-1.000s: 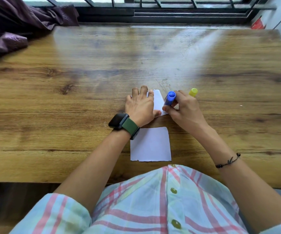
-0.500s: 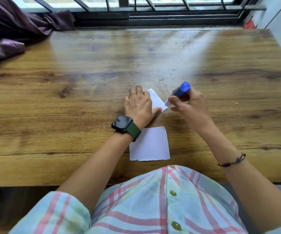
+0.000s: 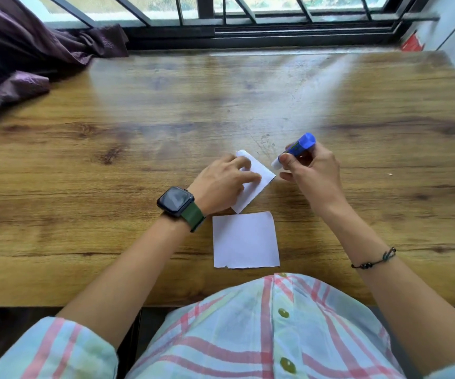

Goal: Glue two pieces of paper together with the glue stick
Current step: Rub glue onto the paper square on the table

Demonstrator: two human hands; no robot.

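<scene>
My right hand [image 3: 312, 170] grips a blue glue stick [image 3: 299, 147], uncapped, its white tip pointing down-left just off the right corner of a small white paper [image 3: 259, 177]. My left hand [image 3: 222, 184] lies flat on that paper and presses it to the table; the hand covers the paper's left part. A second white paper [image 3: 245, 240], roughly square with a torn lower edge, lies nearer to me, untouched. The cap of the glue stick is not visible.
The wooden table [image 3: 111, 149] stretches wide to both sides. A purple curtain [image 3: 21, 58] drapes over its far left corner. A barred window [image 3: 248, 12] runs along the far edge. A tiny scrap [image 3: 389, 174] lies to the right.
My right hand has tilted the glue stick so its tip points down at the paper's right corner. The yellow cap seen a second ago is out of sight. The left hand still presses the paper.
</scene>
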